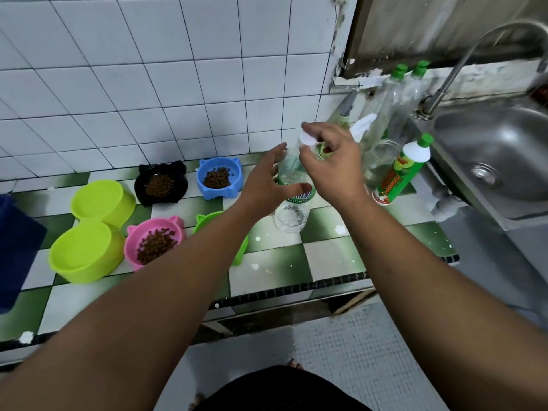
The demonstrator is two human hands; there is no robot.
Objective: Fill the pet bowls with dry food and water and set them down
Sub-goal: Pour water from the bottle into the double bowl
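Observation:
A clear water bottle [292,212] with a white cap [307,140] stands upright on the green-and-white tiled counter [329,256]. My left hand [267,179] cups its side, thumb across the label. My right hand [332,161] pinches the cap from above. Kibble lies in the black bowl [161,185], the blue bowl [219,176] and the pink bowl [155,241]. My left forearm largely hides a green cat-ear bowl [206,221]. Two lime round bowls [100,200] [83,250] sit at the left; I cannot tell what they hold.
A steel sink [498,161] with a curved faucet [474,51] is at the right. Beside it stand a green dish-soap bottle [400,173], a glass jar [382,158] and tall empty bottles with green caps [397,84]. A dark blue object [14,247] sits at the left edge.

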